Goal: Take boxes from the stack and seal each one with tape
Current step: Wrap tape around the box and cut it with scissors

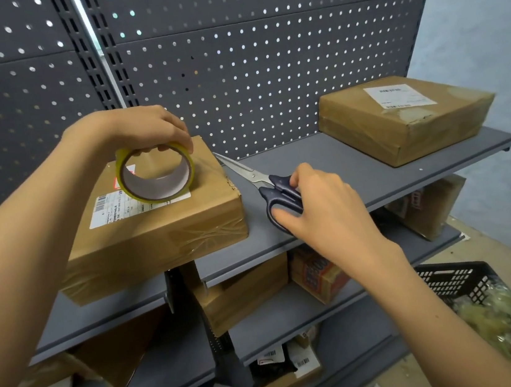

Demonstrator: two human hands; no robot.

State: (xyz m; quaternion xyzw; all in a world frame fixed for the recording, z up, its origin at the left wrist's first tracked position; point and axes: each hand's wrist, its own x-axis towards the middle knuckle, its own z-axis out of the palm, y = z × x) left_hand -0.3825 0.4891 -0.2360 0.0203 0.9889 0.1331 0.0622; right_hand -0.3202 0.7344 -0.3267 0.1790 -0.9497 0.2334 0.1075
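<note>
Brown cardboard box [167, 224], flat and square-edged, glossy with clear tape on its front face and bearing a white barcode label, lies at the left of the grey metal shelf [358, 173]; on its top the left hand [129, 132] holds a yellowish tape roll [155, 174] on edge, fingers curled over the rim, likely to keep a strand taut. Just beside, the right hand [321, 207] grips the dark handles of steel scissors [266, 185], blades pointing at the box corner, apparently for the cut. Second taped box [406, 115] sits well apart, against the perforated back panel [263, 62].

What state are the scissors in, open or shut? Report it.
Shut. The scissors lie flat on the shelf, blades together in one point; the right hand grips the handles.
</note>
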